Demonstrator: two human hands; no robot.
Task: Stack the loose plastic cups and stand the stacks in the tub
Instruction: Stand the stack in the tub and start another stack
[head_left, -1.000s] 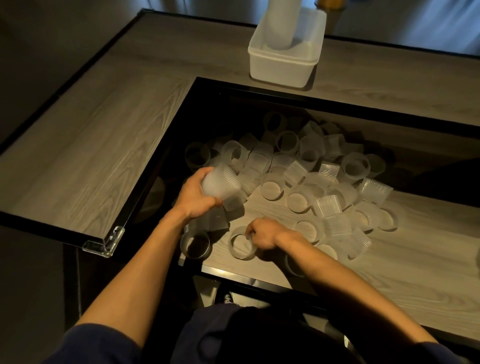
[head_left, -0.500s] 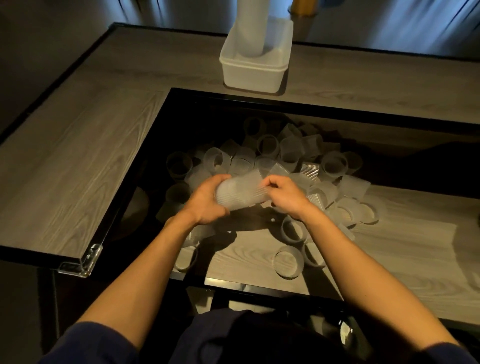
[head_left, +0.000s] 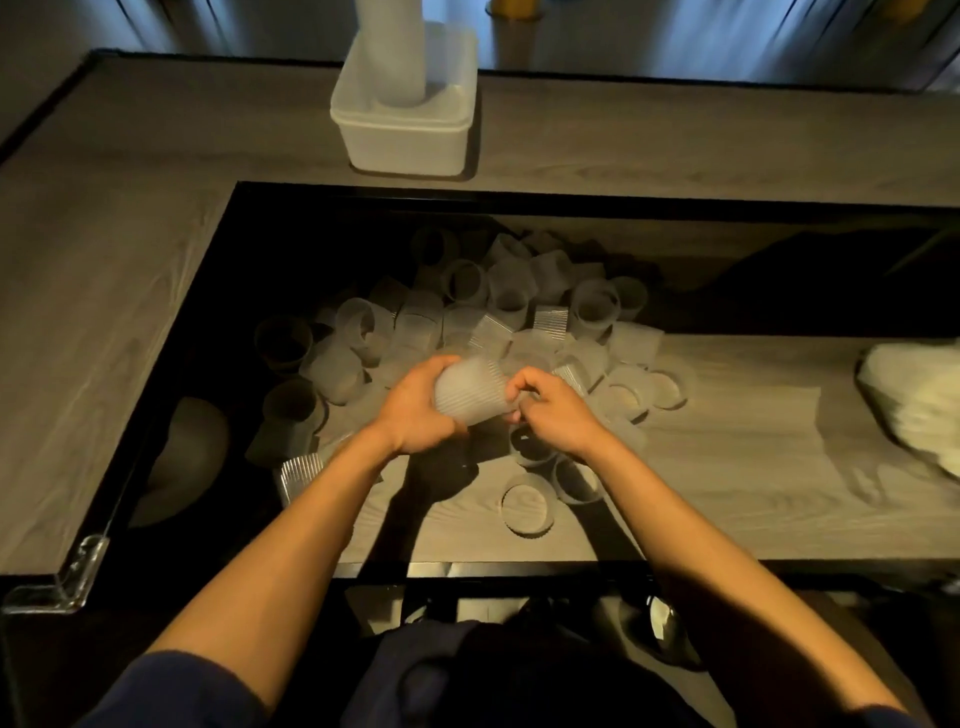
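At the left of the sunken wooden shelf (head_left: 727, 467), loose plastic cups (head_left: 337, 369) lie tipped and jumbled, and one ribbed cup (head_left: 300, 470) lies on its side near the front edge. Behind them, on the raised table top (head_left: 156, 208), the white tub (head_left: 410, 145) holds one tall stack (head_left: 395, 52) standing upright, its top out of frame. Your left hand (head_left: 415, 415) is wrapped round a short stack of ribbed cups (head_left: 470, 392), held on its side above the shelf. Your right hand (head_left: 558, 418) meets that stack's right end, fingers curled in and pinching there. Whether they hold a separate cup or the end cup's rim cannot be determined. Assessment: these cups look thin, very light and flexible in the wall. The ribs give purchase, but a hard squeeze at mid-body would likely push the wall out of round and jam the nesting. Hold the stack round its body with spread fingers, and take each new cup at the rim or base, where it is stiffest. A tall stack is likely to sway, so support it low and near the top when carrying it to the tub. Further right an upright cup (head_left: 527, 506) stands mouth-up. At the far right edge a pale object (head_left: 909, 405) is too blurred to identify.
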